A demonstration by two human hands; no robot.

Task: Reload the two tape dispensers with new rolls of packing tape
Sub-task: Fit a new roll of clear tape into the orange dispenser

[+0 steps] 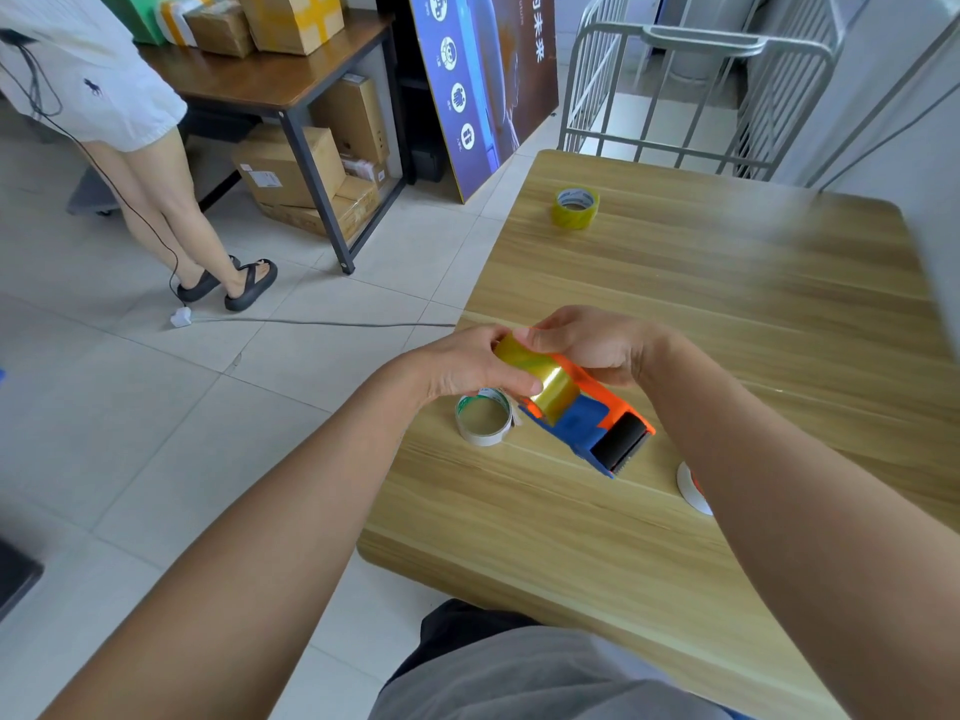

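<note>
Above the wooden table (727,314), both hands hold an orange and blue tape dispenser (597,423) with a black roller at its near end. A yellow tape roll (540,379) sits in the dispenser. My left hand (467,366) grips that roll from the left, thumb across its face. My right hand (592,340) clasps the far end of the dispenser. An empty white cardboard core (483,419) lies on the table under my left hand. A second yellow tape roll (574,206) stands near the far left edge. Part of another white object (691,488) shows behind my right forearm.
A person in sandals (156,200) stands on the tiled floor at left, beside a dark desk (270,80) stacked with cardboard boxes. A cable (311,322) runs across the floor. A blue poster board (483,85) and a metal cage trolley (701,96) stand behind the table.
</note>
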